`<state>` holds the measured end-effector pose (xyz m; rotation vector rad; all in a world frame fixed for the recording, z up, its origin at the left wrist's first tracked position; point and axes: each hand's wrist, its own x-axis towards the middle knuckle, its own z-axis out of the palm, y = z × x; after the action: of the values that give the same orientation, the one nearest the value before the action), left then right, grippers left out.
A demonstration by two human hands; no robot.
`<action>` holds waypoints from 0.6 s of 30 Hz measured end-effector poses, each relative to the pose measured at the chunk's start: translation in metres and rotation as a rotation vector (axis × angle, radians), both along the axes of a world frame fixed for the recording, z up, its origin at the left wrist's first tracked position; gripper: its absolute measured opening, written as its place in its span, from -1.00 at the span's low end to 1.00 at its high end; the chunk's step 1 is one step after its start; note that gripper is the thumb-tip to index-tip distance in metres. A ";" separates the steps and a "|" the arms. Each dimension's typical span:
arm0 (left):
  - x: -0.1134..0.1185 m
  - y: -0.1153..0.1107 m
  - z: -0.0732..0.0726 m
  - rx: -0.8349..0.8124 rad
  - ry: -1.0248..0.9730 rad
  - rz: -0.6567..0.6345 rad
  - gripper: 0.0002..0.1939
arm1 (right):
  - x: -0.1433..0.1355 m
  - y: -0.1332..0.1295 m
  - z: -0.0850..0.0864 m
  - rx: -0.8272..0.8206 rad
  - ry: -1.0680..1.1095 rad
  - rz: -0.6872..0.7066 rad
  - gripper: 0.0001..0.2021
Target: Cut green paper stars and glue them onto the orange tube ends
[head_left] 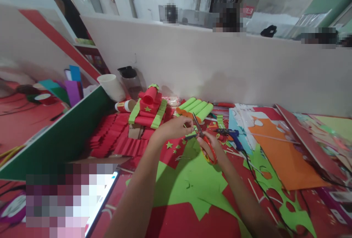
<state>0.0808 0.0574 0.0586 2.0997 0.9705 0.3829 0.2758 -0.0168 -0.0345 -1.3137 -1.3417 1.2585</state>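
Centre of frame, I see scissors (200, 130) | right hand (212, 143) grips their handles | long axis leans to upper left | left hand (180, 126) is just left of blades, fingers curled; held thing, I cannot tell

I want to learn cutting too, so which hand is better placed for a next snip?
Probably the right hand: it holds the scissors by their orange handles. The left hand is close to the blades, but doesn't grip those handles.
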 end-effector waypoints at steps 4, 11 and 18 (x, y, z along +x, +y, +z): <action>-0.011 -0.009 -0.004 0.036 0.099 0.046 -0.85 | 0.002 0.003 -0.009 0.001 0.028 0.001 -0.68; -0.031 -0.023 -0.017 0.077 0.256 0.125 -0.86 | 0.005 0.004 -0.017 -0.012 0.045 0.005 -0.63; -0.025 -0.026 -0.014 0.209 0.365 0.093 -0.87 | 0.003 0.005 -0.018 0.006 0.034 -0.009 -0.61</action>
<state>0.0555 0.0318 0.0445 2.3710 1.2888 0.1528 0.2785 -0.0119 -0.0527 -1.2868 -1.3134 1.2649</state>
